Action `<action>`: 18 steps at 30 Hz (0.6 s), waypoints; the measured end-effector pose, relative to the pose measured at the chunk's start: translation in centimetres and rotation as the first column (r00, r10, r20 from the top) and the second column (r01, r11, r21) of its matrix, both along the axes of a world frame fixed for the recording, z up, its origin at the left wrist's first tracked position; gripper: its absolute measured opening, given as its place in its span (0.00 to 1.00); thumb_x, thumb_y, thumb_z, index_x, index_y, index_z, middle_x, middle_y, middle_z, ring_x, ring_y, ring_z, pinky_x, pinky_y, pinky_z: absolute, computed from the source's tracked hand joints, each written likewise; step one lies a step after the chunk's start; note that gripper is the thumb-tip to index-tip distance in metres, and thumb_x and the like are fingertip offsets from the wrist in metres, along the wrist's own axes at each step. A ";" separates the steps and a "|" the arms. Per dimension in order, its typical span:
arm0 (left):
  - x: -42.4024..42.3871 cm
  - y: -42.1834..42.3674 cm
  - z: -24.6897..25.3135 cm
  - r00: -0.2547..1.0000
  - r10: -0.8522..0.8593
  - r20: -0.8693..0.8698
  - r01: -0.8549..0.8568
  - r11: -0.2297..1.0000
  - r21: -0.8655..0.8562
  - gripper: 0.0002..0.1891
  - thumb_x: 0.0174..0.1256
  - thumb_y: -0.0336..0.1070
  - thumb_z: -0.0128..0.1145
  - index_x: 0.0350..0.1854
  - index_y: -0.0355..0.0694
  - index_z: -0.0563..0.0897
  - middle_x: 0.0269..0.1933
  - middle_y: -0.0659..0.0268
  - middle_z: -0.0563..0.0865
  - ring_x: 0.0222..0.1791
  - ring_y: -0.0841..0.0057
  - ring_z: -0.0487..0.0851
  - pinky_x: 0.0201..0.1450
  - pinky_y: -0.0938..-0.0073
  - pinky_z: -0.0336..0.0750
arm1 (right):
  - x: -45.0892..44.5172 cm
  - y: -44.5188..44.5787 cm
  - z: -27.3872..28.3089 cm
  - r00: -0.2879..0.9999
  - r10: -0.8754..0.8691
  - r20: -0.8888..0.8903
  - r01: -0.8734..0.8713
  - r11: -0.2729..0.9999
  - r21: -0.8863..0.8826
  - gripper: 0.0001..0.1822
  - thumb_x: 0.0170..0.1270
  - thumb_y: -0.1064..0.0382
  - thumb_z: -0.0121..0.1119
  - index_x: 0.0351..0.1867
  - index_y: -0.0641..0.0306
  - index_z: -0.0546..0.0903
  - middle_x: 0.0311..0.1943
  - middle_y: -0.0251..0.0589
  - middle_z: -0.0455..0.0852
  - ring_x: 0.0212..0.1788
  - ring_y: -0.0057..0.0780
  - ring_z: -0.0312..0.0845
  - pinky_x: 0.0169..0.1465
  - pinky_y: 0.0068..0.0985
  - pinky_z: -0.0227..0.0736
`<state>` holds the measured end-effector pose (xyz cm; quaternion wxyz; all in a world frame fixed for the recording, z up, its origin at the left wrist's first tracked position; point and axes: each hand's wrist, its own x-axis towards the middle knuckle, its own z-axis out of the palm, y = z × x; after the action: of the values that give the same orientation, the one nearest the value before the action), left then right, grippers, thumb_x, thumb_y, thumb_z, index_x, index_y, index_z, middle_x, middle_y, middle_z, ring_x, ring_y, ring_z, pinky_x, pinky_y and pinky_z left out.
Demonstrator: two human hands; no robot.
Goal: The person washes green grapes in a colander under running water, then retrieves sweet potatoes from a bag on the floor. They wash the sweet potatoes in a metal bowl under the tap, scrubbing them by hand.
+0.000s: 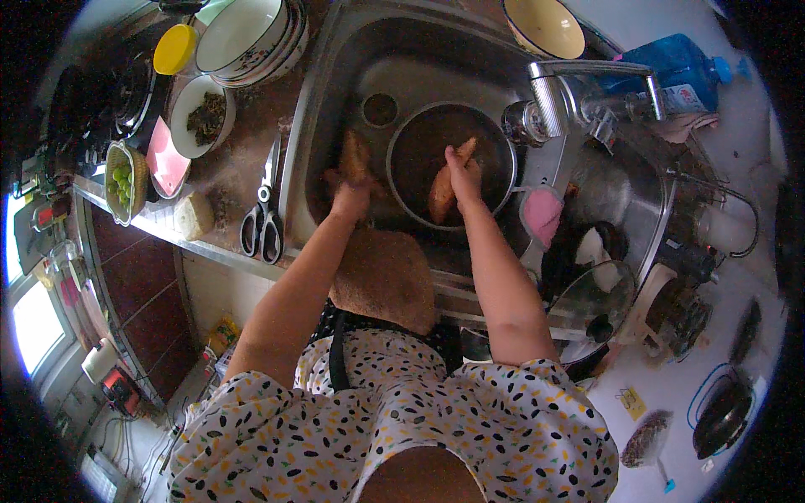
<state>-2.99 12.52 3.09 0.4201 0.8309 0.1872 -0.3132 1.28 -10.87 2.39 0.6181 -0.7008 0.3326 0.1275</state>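
Observation:
My left hand [353, 196] is in the left part of the steel sink [440, 47], its fingers on an orange-brown elongated piece of food [355, 154]; blur hides whether they close on it. Over a round metal-rimmed basin [391, 165], my right hand [464, 179] grips a similar orange-brown piece [443, 193], which looks like a sweet potato, though I cannot be sure. The basin looks dark inside. Behind the left piece lies the sink drain [380, 110]. The chrome faucet [547, 97] stands to the right of the basin.
Black-handled scissors [264, 210] lie on the left counter, near stacked enamel bowls [242, 38], a bowl of dark dried food [204, 119] and a basket of green fruit [126, 182]. A brown cloth [383, 276] hangs over the sink's front edge. A glass lid [591, 302] rests at right.

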 end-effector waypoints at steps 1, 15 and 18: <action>0.0 0.0 0.1 0.987 -0.133 0.093 0.123 0.986 0.111 0.28 0.63 0.46 0.48 0.63 0.38 0.61 0.54 0.50 0.75 0.52 0.55 0.73 0.56 0.64 0.65 | 0.3 0.2 1.3 0.999 0.025 -0.032 -0.024 0.999 0.023 0.32 0.51 0.39 0.62 0.43 0.68 0.77 0.44 0.46 0.80 0.47 0.37 0.75 0.51 0.32 0.68; 2.2 -10.5 8.7 0.933 0.041 -0.358 -0.252 0.784 -0.567 0.35 0.59 0.54 0.58 0.58 0.30 0.64 0.49 0.59 0.77 0.48 0.73 0.75 0.52 0.74 0.69 | 0.6 0.5 4.2 0.992 -0.115 -0.046 0.115 0.720 0.684 0.26 0.64 0.39 0.44 0.38 0.64 0.74 0.30 0.41 0.80 0.32 0.33 0.77 0.39 0.28 0.73; 1.4 -10.4 6.4 0.994 0.064 -0.088 -0.102 0.821 -0.562 0.37 0.55 0.56 0.61 0.54 0.28 0.65 0.46 0.55 0.78 0.47 0.67 0.77 0.51 0.71 0.70 | 1.3 0.8 4.3 0.978 -0.192 0.076 0.083 0.704 0.706 0.18 0.64 0.49 0.49 0.39 0.64 0.74 0.31 0.40 0.79 0.35 0.31 0.76 0.44 0.27 0.72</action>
<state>-1.61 2.10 9.51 0.6541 0.6497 0.1357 -0.3629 2.59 -10.12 6.67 0.8668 -0.3958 0.2657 0.1463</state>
